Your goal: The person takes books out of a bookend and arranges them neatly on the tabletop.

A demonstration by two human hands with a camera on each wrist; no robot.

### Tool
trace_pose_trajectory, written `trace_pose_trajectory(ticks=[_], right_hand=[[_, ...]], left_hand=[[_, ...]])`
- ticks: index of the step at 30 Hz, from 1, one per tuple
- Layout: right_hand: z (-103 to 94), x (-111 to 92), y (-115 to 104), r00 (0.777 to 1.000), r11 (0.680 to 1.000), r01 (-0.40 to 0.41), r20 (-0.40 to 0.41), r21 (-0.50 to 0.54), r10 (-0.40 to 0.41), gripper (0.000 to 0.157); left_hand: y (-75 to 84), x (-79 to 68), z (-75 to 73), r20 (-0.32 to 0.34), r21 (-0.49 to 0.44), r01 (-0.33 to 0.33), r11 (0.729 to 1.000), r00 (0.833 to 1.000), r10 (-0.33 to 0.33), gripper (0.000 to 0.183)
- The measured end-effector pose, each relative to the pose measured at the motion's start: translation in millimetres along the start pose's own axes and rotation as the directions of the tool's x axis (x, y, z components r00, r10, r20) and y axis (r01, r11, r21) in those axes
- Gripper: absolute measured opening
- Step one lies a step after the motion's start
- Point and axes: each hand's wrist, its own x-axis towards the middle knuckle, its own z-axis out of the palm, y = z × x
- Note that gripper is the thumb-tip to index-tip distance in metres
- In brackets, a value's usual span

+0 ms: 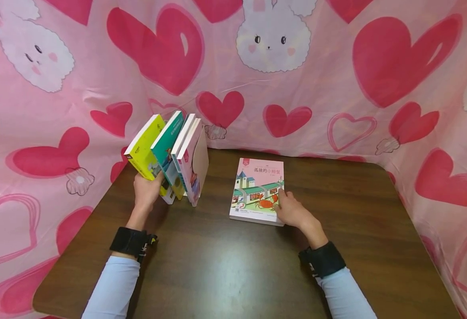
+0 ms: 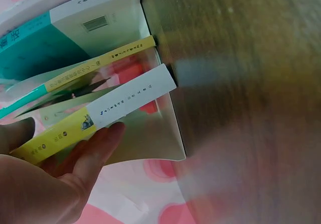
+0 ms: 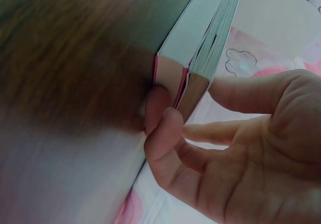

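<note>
On the left, several books stand upright and leaning in a cream bookend [image 1: 201, 161]. My left hand [image 1: 147, 191] pinches the yellow book [image 1: 144, 144] low on its spine, thumb on one side and fingers on the other, as the left wrist view also shows. Beside it lean a teal book [image 1: 168, 141] and a pink-covered book [image 1: 189, 170]. Right of the bookend, a pink picture book with a red crab [image 1: 257, 181] lies face up on another book [image 3: 168, 73]. My right hand [image 1: 295, 210] holds this pair by the right edge, thumb on top and fingers curled at the side.
Everything stands on a dark brown wooden table [image 1: 225, 266] with rounded corners. A pink curtain with hearts and rabbits [image 1: 329, 66] hangs close behind it and along both sides. Black bands [image 1: 322, 259] circle both wrists.
</note>
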Motion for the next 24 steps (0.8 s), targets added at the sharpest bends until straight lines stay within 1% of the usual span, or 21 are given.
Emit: trace_pose_trajectory(ticks=[5, 10, 14, 21, 24], right_hand=[[-0.3, -0.5, -0.5, 1.000, 1.000, 0.000, 0.002, 0.005, 0.000, 0.073], [-0.4, 0.2, 0.2, 1.000, 1.000, -0.013, 0.010, 0.014, 0.012, 0.074], [0.1, 0.8, 0.8, 1.000, 1.000, -0.016, 0.009, 0.016, 0.016, 0.074], [0.8, -0.9, -0.1, 1.000, 1.000, -0.010, -0.004, 0.014, 0.010, 0.073], [0.8, -1.6, -0.7, 1.000, 1.000, -0.008, -0.007, 0.018, 0.008, 0.072]], left_hand=[[0.1, -0.4, 1.5, -0.006, -0.001, -0.005, 1.000, 1.000, 0.005, 0.058], [-0.9, -0.6, 2.4, -0.008, 0.024, -0.030, 0.999, 1.000, 0.031, 0.057], [-1.4, -1.0, 2.4, -0.003, 0.025, -0.051, 0.998, 0.999, 0.051, 0.058], [-2.6, -2.8, 2.1, -0.014, 0.016, -0.046, 0.999, 0.999, 0.046, 0.057], [-2.5, -3.8, 2.5, -0.025, 0.013, -0.056, 0.998, 0.998, 0.057, 0.056]])
